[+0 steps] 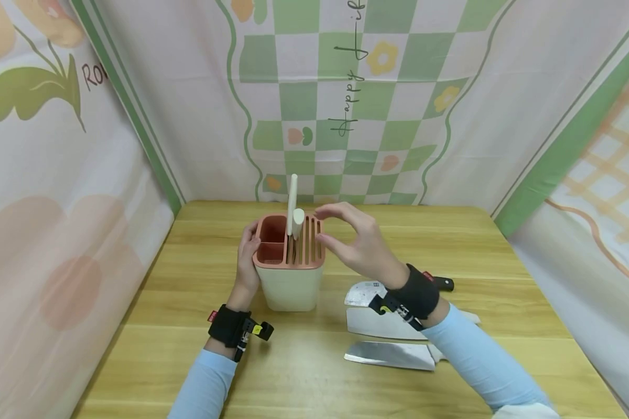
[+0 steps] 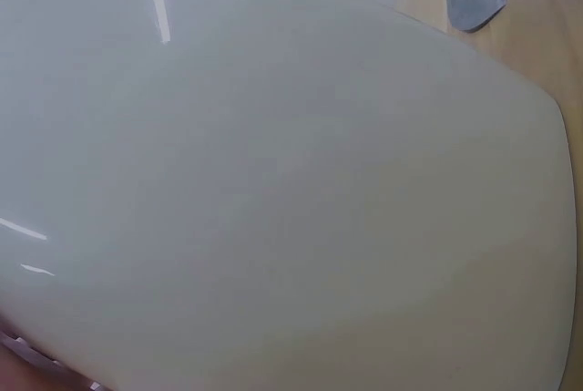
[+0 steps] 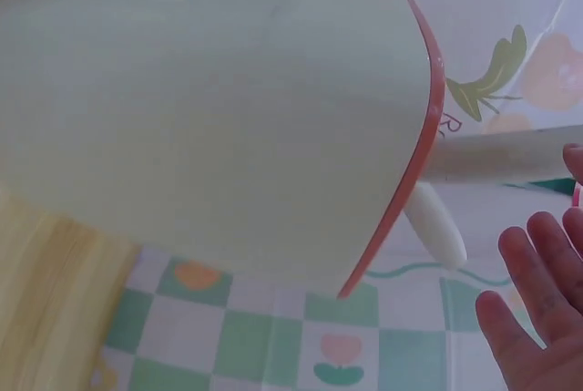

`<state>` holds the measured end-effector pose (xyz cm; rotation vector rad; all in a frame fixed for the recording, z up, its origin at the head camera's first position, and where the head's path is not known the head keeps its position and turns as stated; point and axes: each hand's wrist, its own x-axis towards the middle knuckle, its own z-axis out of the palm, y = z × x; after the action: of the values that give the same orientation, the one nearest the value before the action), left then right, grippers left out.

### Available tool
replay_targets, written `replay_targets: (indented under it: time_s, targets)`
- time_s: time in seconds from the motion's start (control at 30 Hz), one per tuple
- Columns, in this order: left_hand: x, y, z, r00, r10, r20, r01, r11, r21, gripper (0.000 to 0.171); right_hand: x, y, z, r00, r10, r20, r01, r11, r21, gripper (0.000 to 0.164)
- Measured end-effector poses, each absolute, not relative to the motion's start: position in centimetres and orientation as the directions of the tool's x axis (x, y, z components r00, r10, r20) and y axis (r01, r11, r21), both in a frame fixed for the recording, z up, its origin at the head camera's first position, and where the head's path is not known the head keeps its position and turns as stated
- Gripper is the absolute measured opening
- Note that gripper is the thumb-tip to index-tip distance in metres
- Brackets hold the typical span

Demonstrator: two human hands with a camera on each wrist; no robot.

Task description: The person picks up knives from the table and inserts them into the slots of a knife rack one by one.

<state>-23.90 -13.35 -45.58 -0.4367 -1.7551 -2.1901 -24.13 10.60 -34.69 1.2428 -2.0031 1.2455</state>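
Cream plastic, by the look of it, filled my left wrist feed: that was the knife block [image 1: 292, 288], upright on the wooden desk [image 1: 188, 349], coral rim [image 1: 288, 266] facing up. And there was the left hand [image 1: 248, 259], gripping the block's left side, thumb at the rim! Across from it, just beside the slots [image 1: 314, 250], hung the right hand [image 1: 364, 241], thumb and forefinger curved wide apart, nothing between them; my right wrist feed showed those fingers loosely spread too. Up from the slots stood a long cream handle [image 1: 292, 198] and a stubbier cream handle [image 1: 298, 220].

Over to the right, what a row of steel! First a cleaver [image 1: 364, 294] with a black handle [image 1: 442, 284], then a broad-bladed knife [image 1: 369, 323], then a slimmer knife [image 1: 390, 355] nearest the person; the right wrist band [image 1: 421, 294] hid part of the cleaver from me.

Handling, then: I judged the block stiff and hollow, its glossy wall likely slippery, so a palm low on the side looked the safest hold. I reckoned the broad blades heavy towards the front, rigid and sharp; each wanted a firm grasp on its handle, close to the blade, fingers clear of the edge.
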Motion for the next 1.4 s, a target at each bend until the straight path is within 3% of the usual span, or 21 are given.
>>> replay_targets:
  time_s: [0.13, 0.33, 0.77, 1.17, 1.4]
  targets:
    - [-23.8, -13.5, -45.6, -0.914, -0.044, 0.403, 0.403, -0.211, 0.890, 0.058, -24.0, 12.6, -35.4, -0.496, -0.449, 0.743, -0.867, 0.206, -0.454, 0.047]
    - [-23.6, -13.8, -45.6, -0.914, -0.057, 0.402, 0.405, -0.215, 0.889, 0.056, -24.5, 16.1, -35.7, -0.584, -0.429, 0.690, -0.812, 0.315, -0.491, 0.046]
    - [-23.3, -14.1, -45.2, -0.906, -0.089, 0.414, 0.422, -0.253, 0.870, 0.056, -25.4, 28.1, -40.2, -0.865, -0.325, 0.383, -0.500, 0.626, -0.598, 0.041]
    - [-23.8, -13.6, -45.5, -0.897, -0.059, 0.439, 0.440, -0.224, 0.870, 0.057, -24.8, 33.0, -45.2, -0.938, -0.332, 0.099, -0.333, 0.786, -0.521, 0.050]
    - [-23.8, -13.1, -45.6, -0.906, -0.062, 0.419, 0.422, -0.212, 0.881, 0.057, -25.5, 34.3, -47.1, -0.938, -0.346, 0.026, -0.316, 0.823, -0.472, 0.052]
